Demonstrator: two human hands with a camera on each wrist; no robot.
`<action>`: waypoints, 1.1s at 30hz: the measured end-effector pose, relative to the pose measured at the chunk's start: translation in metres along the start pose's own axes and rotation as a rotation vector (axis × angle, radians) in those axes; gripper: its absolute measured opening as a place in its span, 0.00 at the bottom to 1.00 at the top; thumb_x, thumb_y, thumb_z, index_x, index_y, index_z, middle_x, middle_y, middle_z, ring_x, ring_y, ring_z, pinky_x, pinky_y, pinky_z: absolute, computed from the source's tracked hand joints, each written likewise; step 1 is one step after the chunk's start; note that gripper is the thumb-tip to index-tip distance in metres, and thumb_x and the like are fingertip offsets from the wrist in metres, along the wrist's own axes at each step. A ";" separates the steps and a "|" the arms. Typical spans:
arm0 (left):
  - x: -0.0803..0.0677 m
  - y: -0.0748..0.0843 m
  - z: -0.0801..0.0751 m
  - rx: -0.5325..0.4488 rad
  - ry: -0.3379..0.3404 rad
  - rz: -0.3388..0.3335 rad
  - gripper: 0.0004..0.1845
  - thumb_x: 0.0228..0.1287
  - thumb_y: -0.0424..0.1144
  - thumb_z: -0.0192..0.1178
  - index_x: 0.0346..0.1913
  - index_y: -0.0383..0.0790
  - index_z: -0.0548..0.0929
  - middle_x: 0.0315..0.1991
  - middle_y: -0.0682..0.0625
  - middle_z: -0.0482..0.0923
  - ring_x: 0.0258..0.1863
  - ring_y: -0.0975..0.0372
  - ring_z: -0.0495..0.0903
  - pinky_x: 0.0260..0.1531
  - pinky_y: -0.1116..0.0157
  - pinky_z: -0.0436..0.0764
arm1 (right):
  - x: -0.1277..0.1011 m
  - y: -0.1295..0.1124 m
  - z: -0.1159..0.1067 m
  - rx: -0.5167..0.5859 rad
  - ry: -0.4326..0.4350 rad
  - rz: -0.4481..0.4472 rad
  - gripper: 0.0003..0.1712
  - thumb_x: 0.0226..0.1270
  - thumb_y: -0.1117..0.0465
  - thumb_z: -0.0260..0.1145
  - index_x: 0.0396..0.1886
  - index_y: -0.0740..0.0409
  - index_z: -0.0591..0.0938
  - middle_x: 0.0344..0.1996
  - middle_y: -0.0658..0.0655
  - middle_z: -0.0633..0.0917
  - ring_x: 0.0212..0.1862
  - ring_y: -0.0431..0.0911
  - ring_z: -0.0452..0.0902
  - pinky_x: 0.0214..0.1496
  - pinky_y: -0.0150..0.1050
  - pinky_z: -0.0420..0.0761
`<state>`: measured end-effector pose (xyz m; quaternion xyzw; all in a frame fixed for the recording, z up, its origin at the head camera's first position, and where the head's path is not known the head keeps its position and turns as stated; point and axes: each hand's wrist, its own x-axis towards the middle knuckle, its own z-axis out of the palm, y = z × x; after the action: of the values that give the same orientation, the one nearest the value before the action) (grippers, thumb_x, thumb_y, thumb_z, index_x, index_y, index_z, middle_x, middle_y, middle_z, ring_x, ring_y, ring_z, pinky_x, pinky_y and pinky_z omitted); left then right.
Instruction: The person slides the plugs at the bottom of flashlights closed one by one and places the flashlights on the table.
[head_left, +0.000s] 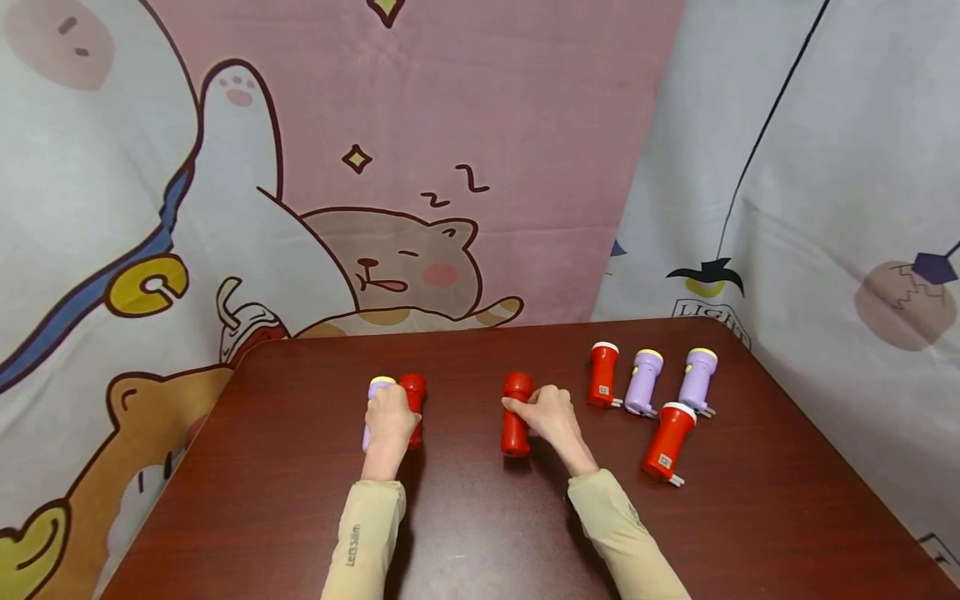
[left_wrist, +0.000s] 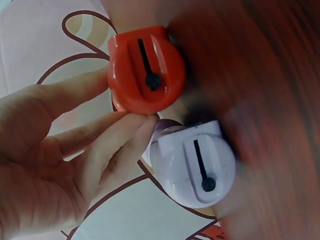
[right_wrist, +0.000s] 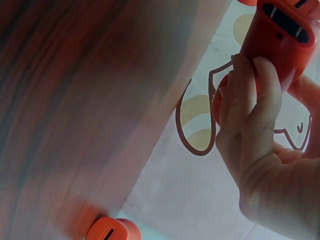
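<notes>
L hand rests over two torches lying side by side, touching, on the dark wood table: purple torch on its outer side, red torch on its inner side. Left wrist view: fingers lightly bent against both butt ends; firm grip cannot be confirmed. R hand curled round a second red torch near table centre. Further right, well apart: two red and two purple torches, untouched.
</notes>
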<state>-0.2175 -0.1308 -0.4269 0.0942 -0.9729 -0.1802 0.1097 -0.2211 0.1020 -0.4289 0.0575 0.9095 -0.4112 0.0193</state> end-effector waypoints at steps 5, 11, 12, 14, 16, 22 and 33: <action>-0.001 -0.001 0.003 0.009 0.028 0.020 0.17 0.38 0.34 0.75 0.29 0.25 0.81 0.29 0.31 0.81 0.28 0.40 0.81 0.32 0.49 0.82 | -0.001 -0.002 0.003 0.009 -0.012 -0.001 0.24 0.54 0.45 0.71 0.15 0.60 0.80 0.13 0.55 0.80 0.18 0.49 0.82 0.21 0.33 0.79; -0.003 -0.002 0.002 -0.037 0.049 0.015 0.18 0.36 0.34 0.76 0.29 0.25 0.81 0.28 0.30 0.80 0.29 0.39 0.80 0.32 0.48 0.81 | 0.001 -0.009 0.009 0.032 -0.016 -0.027 0.23 0.54 0.46 0.71 0.17 0.62 0.81 0.15 0.56 0.82 0.18 0.49 0.82 0.22 0.35 0.81; -0.003 -0.002 0.002 -0.041 0.053 0.017 0.18 0.36 0.33 0.76 0.29 0.25 0.81 0.28 0.30 0.80 0.29 0.39 0.80 0.32 0.48 0.81 | 0.002 -0.011 0.011 0.031 -0.015 -0.033 0.23 0.54 0.46 0.71 0.17 0.62 0.81 0.15 0.56 0.82 0.18 0.48 0.82 0.21 0.35 0.80; -0.003 -0.003 0.002 -0.046 0.062 0.019 0.18 0.35 0.34 0.76 0.29 0.25 0.81 0.28 0.30 0.80 0.29 0.39 0.80 0.32 0.48 0.81 | 0.003 -0.015 0.015 0.027 -0.017 -0.042 0.23 0.54 0.46 0.71 0.16 0.62 0.80 0.15 0.57 0.82 0.17 0.47 0.81 0.21 0.34 0.80; -0.003 -0.003 0.002 -0.047 0.058 0.016 0.19 0.36 0.34 0.76 0.29 0.24 0.81 0.28 0.30 0.80 0.29 0.38 0.80 0.33 0.48 0.81 | 0.004 -0.019 0.020 0.027 -0.023 -0.055 0.24 0.54 0.46 0.71 0.14 0.61 0.79 0.14 0.56 0.81 0.16 0.47 0.81 0.21 0.34 0.80; -0.001 -0.004 0.003 -0.048 0.049 0.007 0.20 0.36 0.34 0.76 0.30 0.24 0.81 0.29 0.30 0.80 0.29 0.38 0.80 0.33 0.48 0.81 | 0.008 -0.034 0.037 0.067 -0.076 -0.084 0.23 0.53 0.47 0.72 0.14 0.60 0.78 0.15 0.57 0.81 0.16 0.47 0.81 0.24 0.40 0.83; 0.000 -0.001 0.001 -0.054 0.030 -0.002 0.20 0.37 0.34 0.77 0.32 0.23 0.82 0.31 0.30 0.81 0.31 0.38 0.81 0.35 0.48 0.81 | 0.017 -0.057 0.069 0.039 -0.155 -0.105 0.22 0.51 0.47 0.73 0.16 0.61 0.80 0.14 0.58 0.81 0.17 0.51 0.83 0.25 0.42 0.83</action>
<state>-0.2178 -0.1314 -0.4285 0.0948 -0.9659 -0.2049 0.1268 -0.2458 0.0144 -0.4329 -0.0221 0.8988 -0.4326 0.0667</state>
